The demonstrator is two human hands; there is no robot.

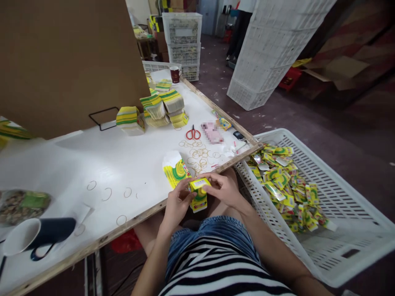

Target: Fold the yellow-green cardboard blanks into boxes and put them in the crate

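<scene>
My left hand (176, 203) and my right hand (222, 188) both grip a small yellow and green carton (199, 194) over my lap, just below the table's front edge. The left fingers wrap its left side; the right fingers pinch its top flap. A flat, unfolded carton (175, 167) of the same print lies on the white table (92, 160) right above my hands, beside several loose rubber bands (199, 155).
A white plastic crate (324, 172) at my right holds several folded cartons (286, 185). Stacks of flat cartons (160, 107), red scissors (193, 133), a dark mug (40, 235), a snack bag (21, 205) and a cardboard sheet (68, 57) sit on the table. Stacked crates (271, 45) stand behind.
</scene>
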